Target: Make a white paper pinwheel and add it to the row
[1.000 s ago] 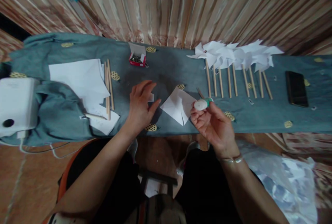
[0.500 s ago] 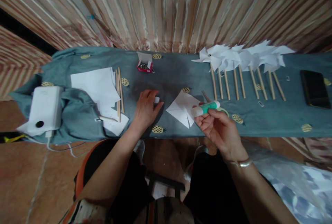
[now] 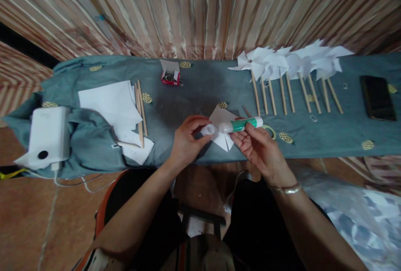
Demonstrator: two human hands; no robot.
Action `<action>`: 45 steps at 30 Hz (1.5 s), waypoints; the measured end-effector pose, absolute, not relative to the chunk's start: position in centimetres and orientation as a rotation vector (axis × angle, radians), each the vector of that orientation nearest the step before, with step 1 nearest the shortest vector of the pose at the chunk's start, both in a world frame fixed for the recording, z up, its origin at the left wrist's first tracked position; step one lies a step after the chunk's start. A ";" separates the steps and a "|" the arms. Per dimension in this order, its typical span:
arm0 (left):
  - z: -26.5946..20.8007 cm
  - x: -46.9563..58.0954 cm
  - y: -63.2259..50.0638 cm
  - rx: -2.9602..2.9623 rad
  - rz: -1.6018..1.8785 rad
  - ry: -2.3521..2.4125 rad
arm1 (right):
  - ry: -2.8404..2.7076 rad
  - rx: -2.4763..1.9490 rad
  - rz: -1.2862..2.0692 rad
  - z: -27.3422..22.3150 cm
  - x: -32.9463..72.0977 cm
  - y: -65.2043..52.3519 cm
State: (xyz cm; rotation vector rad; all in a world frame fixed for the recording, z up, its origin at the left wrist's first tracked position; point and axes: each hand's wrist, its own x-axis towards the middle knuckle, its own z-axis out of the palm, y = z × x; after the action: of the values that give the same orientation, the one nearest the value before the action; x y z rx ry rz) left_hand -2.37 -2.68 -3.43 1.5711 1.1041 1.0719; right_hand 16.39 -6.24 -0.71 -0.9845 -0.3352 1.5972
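My right hand (image 3: 261,147) is closed around a green and white glue stick (image 3: 240,125), which lies level with its white end pointing left. In my left hand (image 3: 191,138) a white glue stick cap (image 3: 208,129) is pinched between thumb and fingers, its round opening facing the stick. Cap and stick are a small distance apart. Below them on the cloth lies a white square of paper (image 3: 222,114) with slits cut in it. A pair of scissors (image 3: 270,131) is partly hidden behind my right hand.
Several white paper pinwheels (image 3: 293,64) on wooden sticks lie at the back right, left of a dark phone (image 3: 378,97). A red box (image 3: 171,77) of small metal pieces stands at the back. White sheets (image 3: 108,101), loose sticks (image 3: 142,108) and a white device (image 3: 50,133) lie left.
My left hand has lifted the cap off the cloth and brought it right, close to the glue stick's end. The right hand still holds the stick, now more level.
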 end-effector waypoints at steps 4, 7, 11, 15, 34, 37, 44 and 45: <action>-3.3 -2.0 -3.0 1.575 1.032 1.112 | -0.420 -1.043 1.547 -0.9 16.1 -6.4; -3.4 -1.8 -3.1 1.623 1.015 1.119 | -0.466 -1.056 1.520 -1.0 16.0 -6.6; -3.3 -1.8 -3.1 1.707 1.031 1.124 | -0.496 -1.066 1.500 -0.9 15.9 -6.6; -3.1 -1.9 -3.1 1.795 1.030 1.131 | -0.514 -1.106 1.456 -0.8 15.8 -6.5; -3.1 -2.1 -3.8 1.976 1.017 1.103 | -0.710 -1.266 1.322 -2.0 15.1 -6.4; -3.1 -2.1 -3.9 1.972 1.004 1.114 | -0.712 -1.290 1.315 -2.3 14.8 -6.3; -2.9 -3.3 -2.8 1.888 1.006 1.236 | -0.936 -1.345 1.199 -1.7 15.2 -6.3; -3.0 -3.8 -2.4 1.874 1.025 1.307 | -0.993 -1.375 1.138 -1.6 15.6 -6.4</action>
State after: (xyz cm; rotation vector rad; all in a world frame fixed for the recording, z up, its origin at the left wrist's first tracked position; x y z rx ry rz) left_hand -3.81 -2.38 -2.97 1.8736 1.3067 1.0253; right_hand 15.58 -6.44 -1.64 -1.3751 -0.9926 1.1382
